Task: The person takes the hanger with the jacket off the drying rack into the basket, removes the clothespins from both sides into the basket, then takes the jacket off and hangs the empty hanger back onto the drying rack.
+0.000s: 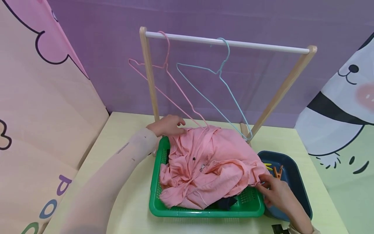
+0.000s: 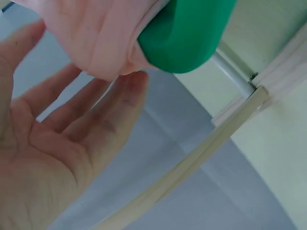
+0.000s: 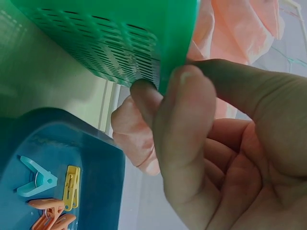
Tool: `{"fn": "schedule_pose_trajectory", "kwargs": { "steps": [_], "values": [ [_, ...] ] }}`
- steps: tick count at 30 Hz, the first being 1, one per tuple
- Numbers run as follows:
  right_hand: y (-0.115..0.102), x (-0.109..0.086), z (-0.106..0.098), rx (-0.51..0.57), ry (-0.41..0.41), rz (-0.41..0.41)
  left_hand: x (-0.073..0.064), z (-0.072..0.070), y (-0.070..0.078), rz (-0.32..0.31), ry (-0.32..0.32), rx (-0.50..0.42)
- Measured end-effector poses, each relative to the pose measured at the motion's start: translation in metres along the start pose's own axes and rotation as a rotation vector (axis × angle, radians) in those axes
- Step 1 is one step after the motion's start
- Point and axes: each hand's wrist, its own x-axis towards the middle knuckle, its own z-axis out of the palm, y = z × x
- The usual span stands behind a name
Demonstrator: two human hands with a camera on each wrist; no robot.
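Note:
A crumpled pink garment [image 1: 216, 152] with a small metal zipper pull [image 1: 202, 167] lies heaped in a green plastic basket [image 1: 204, 213]. My left hand [image 1: 169, 125] is at the basket's far left corner. In the left wrist view, the fingers of that left hand [image 2: 72, 124] are extended, with fingertips against the garment [image 2: 100, 38] beside the green rim [image 2: 192, 43]. At the right side, my right hand [image 1: 277, 193] pinches the garment's edge where it overhangs the basket. The right wrist view puts that thumb and forefinger right at the basket rim [image 3: 180, 38].
Behind the basket stands a rack with a white rail [image 1: 263, 47] and wooden legs [image 1: 281, 92]. A pink hanger [image 1: 181, 89] and a blue hanger [image 1: 233, 96] hang from it. On the right, a dark blue tub [image 1: 295, 169] holds several clothespins [image 3: 71, 188].

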Motion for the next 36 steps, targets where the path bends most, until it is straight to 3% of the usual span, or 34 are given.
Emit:
{"fn": "schedule_pose_trajectory", "kwargs": {
  "steps": [3, 6, 11, 16, 21, 28, 32, 36],
  "values": [
    [0.000, 0.000, 0.000, 0.000, 0.000, 0.001, 0.005, 0.003, -0.003, -0.012, -0.046, -0.017],
    [0.001, 0.000, 0.000, 0.003, 0.001, 0.001, 0.008, 0.006, -0.005, 0.001, -0.049, -0.019],
    [0.001, 0.000, 0.000, 0.004, 0.000, -0.001, 0.008, 0.010, -0.007, 0.078, 0.018, 0.008],
    [0.000, 0.001, 0.001, 0.015, -0.001, 0.017, -0.002, 0.007, 0.002, 0.130, 0.097, 0.033],
    [-0.001, 0.000, 0.001, 0.020, -0.002, 0.039, -0.023, 0.004, 0.021, 0.179, 0.150, 0.041],
    [-0.001, 0.001, 0.001, 0.010, -0.007, 0.053, -0.065, 0.013, 0.049, 0.362, 0.188, 0.042],
    [-0.001, 0.002, 0.001, 0.009, -0.011, 0.058, -0.089, 0.020, 0.068, 0.473, 0.158, 0.076],
    [-0.002, 0.002, 0.001, 0.003, -0.011, 0.059, -0.106, 0.030, 0.084, 0.522, 0.071, 0.055]
  ]
}}
